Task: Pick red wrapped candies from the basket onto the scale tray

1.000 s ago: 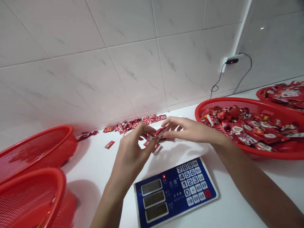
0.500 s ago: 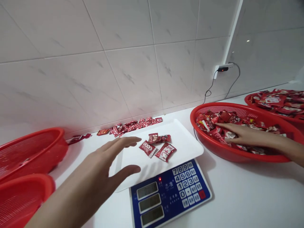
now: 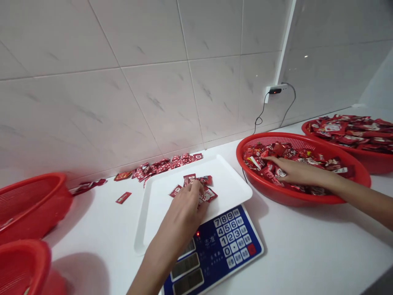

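Note:
On the white tray [image 3: 159, 205] of a blue weighing scale [image 3: 211, 246] lie a few red wrapped candies [image 3: 210, 194]. My left hand [image 3: 188, 200] is over them from the front, fingers bent down and closed around part of the pile; the fingertips are partly hidden. Off to the right, a red plastic basket [image 3: 245, 172] is filled with red and white wrapped candies [image 3: 307, 155]. My right hand [image 3: 291, 171] rests in it, palm down, index finger stretched out, with its lower fingers partly hidden among the packets.
Behind the tray, a row of small red packets [image 3: 166, 166] lies along the tiled wall. A single packet [image 3: 123, 198] sits left of the tray. Red baskets stand at left [image 3: 58, 205] and front left [image 3: 39, 262]. Another full basket [image 3: 350, 149] is at far right. A cable [image 3: 263, 108] hangs from a socket.
My left hand has come down onto the candies on the tray and its fingers have closed. My right hand stays in the basket. The view has shifted slightly right.

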Demonstrator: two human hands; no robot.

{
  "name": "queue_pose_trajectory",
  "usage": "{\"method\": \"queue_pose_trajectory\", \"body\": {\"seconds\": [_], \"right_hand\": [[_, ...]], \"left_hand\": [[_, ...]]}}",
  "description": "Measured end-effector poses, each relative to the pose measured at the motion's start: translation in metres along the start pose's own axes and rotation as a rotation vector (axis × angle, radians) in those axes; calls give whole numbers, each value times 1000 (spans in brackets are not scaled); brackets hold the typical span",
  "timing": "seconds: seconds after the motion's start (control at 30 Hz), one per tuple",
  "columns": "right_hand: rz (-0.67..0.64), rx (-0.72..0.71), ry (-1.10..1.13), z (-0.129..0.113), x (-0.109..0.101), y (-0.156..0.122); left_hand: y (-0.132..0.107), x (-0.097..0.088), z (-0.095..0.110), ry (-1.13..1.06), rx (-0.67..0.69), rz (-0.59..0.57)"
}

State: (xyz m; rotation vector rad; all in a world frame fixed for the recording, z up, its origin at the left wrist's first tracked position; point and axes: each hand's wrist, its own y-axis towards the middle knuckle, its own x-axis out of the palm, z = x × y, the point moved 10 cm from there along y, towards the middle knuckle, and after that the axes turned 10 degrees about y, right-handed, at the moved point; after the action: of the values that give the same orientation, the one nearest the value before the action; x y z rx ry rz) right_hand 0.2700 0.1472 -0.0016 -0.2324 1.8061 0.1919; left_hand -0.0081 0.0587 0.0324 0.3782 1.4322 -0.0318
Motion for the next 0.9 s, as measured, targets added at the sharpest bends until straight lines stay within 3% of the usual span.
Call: {"method": "queue_pose_trajectory", "body": {"seconds": [0.1,0.3,0.53,0.67,0.73,0.9], "right_hand": [[-129,122,-78,-3,6,-1],[-100,142,-126,-20,2,2],[1,128,-107,-26,-12,1],[55,118,-48,-30,-21,-3],[97,116,2,-31,-25,-5],[215,32,61,-35,-33,-6]], "left_hand": [[2,3,-8,-35,-55,-31],[10,0,-10,-43,-97,-38],[2,-31,-10,-141,-30,253],[-3,-44,-10,-167,21,347],[-2,-45,-11,-261,0,317],[0,-38,-6,-612,-63,104]]}}
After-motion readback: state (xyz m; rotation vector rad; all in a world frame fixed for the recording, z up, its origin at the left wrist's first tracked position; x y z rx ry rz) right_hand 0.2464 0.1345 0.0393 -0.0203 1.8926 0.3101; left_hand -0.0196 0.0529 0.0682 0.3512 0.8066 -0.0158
